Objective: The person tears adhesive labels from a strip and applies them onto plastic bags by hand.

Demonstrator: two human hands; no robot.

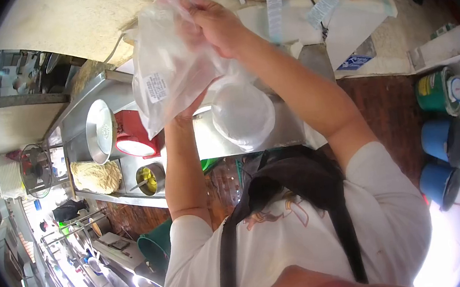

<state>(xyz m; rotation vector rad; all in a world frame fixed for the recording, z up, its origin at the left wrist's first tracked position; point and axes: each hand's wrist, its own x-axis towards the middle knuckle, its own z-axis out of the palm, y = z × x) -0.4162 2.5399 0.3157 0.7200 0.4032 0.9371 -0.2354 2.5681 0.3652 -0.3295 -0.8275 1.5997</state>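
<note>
Clear plastic bag [163, 63] held up near round translucent container [244, 114]. Right hand [220, 29] closed on its upper edge — left hand [194, 104] partly hidden behind it, cannot tell grip. Likely light, limp, slippery — best held by upper edge, clear of printed label [155, 87].

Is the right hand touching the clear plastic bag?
Touching. The head view shows the right hand gripping the clear plastic bag near its upper end.

Bag [159, 61] blocks between hands [222, 28], round tub [244, 114] between forearms [183, 165] — slim gap (steel counter [205, 135]) by left forearm.
</note>
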